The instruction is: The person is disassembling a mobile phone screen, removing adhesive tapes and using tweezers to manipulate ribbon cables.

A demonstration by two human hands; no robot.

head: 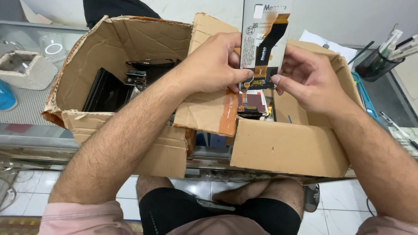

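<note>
Both hands hold a flat phone display panel [262,41] upright over a worn cardboard box. Its back faces me, pale with an orange flex cable running down it. My left hand [213,65] grips the panel's left edge and lower end. My right hand [307,76] pinches the lower right corner near the cable's connector. Under the panel, another screen part [251,103] lies inside the right cardboard box [289,146].
A second torn cardboard box [109,48] on the left holds several dark screen panels [106,92]. A dark cup of pens [378,63] stands at the far right. A grey moulded tray [24,69] and a blue object [6,96] sit on the glass counter at left.
</note>
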